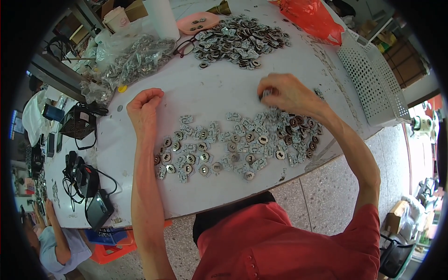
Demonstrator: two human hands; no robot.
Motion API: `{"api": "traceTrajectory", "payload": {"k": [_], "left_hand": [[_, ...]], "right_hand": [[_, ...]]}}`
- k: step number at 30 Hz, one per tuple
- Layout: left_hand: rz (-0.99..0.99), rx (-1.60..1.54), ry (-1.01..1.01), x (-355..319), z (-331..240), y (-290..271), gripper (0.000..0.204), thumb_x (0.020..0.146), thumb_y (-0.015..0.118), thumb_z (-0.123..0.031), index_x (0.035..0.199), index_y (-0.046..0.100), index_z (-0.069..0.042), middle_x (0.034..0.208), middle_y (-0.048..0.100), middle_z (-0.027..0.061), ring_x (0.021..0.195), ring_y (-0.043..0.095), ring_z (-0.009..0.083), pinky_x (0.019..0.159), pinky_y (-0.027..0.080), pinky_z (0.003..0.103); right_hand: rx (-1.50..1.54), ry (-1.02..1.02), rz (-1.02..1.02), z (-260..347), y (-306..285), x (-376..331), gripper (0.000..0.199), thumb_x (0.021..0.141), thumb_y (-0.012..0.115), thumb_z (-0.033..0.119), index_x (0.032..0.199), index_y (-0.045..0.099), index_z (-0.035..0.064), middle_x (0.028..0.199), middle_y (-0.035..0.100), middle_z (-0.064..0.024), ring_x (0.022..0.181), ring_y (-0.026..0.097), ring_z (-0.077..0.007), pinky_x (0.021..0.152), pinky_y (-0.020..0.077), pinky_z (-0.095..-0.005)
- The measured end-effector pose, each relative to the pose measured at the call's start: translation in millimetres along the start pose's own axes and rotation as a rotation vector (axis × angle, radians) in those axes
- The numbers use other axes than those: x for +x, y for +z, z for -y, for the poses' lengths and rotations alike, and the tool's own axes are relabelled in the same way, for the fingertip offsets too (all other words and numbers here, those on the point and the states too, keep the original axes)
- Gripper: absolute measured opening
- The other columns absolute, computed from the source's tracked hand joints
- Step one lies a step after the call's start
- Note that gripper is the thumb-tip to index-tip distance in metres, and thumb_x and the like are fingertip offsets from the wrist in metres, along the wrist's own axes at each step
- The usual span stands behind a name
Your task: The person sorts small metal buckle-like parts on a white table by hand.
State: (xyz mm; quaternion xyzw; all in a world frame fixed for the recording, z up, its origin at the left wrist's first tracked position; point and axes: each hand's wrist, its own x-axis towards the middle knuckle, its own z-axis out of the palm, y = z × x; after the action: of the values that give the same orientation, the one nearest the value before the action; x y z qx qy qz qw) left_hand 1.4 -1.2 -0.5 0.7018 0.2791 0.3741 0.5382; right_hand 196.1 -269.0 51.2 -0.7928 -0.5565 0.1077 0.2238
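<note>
Small grey metal parts [204, 157], several with round brown or silver faces, lie spread over the white table before me. Left of this spread, my left hand [144, 106] rests with its fingers curled in and thumb against them; whatever they may hold is hidden. Above the right end, my right hand [290, 93] pinches a small round part [267, 93], smeared by motion. Blurred grey parts show just beneath it. A denser cluster of the same parts [298, 133] lies below my right wrist. Farther back rises a big pile of them [240, 39].
Plastic bags of parts [140, 58], glasses [185, 47] and a pink dish [198, 22] lie at the back. A red bag [312, 18] and a white perforated basket [373, 79] stand right. Black power adapters with cables [86, 179] lie left. Another person [63, 247] sits at lower left.
</note>
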Motion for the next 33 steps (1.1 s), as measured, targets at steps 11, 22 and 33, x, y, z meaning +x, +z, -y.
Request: {"api": "traceTrajectory", "payload": {"k": [11, 22, 33], "left_hand": [[0.003, 0.02, 0.006, -1, -3, 4, 0.016, 0.073, 0.055, 0.003, 0.083, 0.067, 0.002, 0.077, 0.064, 0.004, 0.072, 0.054, 0.0091, 0.07, 0.04, 0.021], [-0.019, 0.014, 0.006, -1, -4, 3, 0.017, 0.072, 0.054, 0.003, 0.083, 0.067, 0.002, 0.076, 0.064, 0.0033, 0.07, 0.053, 0.0088, 0.069, 0.04, 0.021], [-0.016, 0.02, 0.0, -1, -3, 3, 0.017, 0.072, 0.055, 0.003, 0.084, 0.067, 0.002, 0.077, 0.064, 0.0045, 0.072, 0.055, 0.0099, 0.07, 0.041, 0.022]], "right_hand": [[-0.098, 0.128, -0.383, -43, 16, 51, 0.026, 0.07, 0.065, 0.018, 0.091, 0.063, 0.0032, 0.091, 0.062, -0.0148, 0.089, 0.059, -0.0291, 0.08, 0.0456, -0.0377], [0.35, 0.283, -0.255, -56, 3, 46, 0.021, 0.077, 0.06, 0.008, 0.097, 0.062, 0.0012, 0.075, 0.06, -0.0047, 0.067, 0.054, -0.0124, 0.064, 0.047, -0.0283], [-0.205, 0.057, -0.311, -54, 17, 46, 0.023, 0.077, 0.056, 0.01, 0.099, 0.062, 0.0061, 0.085, 0.061, -0.0135, 0.077, 0.059, -0.0276, 0.072, 0.0465, -0.0374]]}}
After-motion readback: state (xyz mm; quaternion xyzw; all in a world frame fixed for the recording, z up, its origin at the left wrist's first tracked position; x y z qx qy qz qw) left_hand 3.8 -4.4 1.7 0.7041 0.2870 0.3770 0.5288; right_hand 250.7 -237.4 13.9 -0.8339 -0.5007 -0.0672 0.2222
